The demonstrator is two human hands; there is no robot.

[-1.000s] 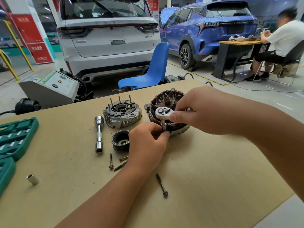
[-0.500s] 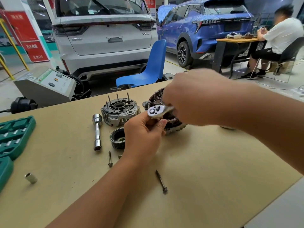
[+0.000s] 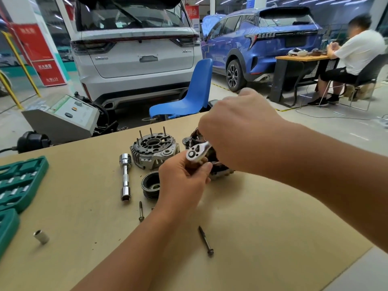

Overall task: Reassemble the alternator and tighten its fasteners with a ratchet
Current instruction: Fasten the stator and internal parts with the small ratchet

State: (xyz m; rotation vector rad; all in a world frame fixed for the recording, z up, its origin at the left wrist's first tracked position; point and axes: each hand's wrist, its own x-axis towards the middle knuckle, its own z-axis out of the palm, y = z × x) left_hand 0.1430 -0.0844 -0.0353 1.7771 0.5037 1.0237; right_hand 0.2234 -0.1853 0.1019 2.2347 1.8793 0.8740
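Writing: the white car (image 3: 134, 49) behind the table carries a small badge on its tailgate, too blurred for me to read; the red sign (image 3: 39, 53) left of it has white characters I cannot make out.
My right hand (image 3: 237, 131): fingers curled down over the handle of the ratchet (image 3: 197, 153), knuckles up, forearm coming in from the right, above the alternator body (image 3: 218, 169).
My left hand (image 3: 182, 181): just below the ratchet head, thumb and fingers pinching the piece under that head; I cannot tell what exactly it is.
Ratchet: its white round head faces up, tilted, directly in front of the alternator body.
Alternator body: on the brown table (image 3: 273, 238), mostly hidden by my hands, copper windings showing.
End cover (image 3: 154, 150): just left of the alternator body, studs standing up.
Pulley (image 3: 150, 184): left and nearer me from the alternator body, beside my left hand.
Long socket bar (image 3: 125, 177): left of the pulley, lying lengthwise.
Bolts: one (image 3: 140, 211) nearer me than the pulley, another (image 3: 205, 241) well nearer me than the alternator body.
Small socket (image 3: 41, 236): far left and nearer me from the alternator body.
Green tool tray (image 3: 19, 181): at the table's left edge.
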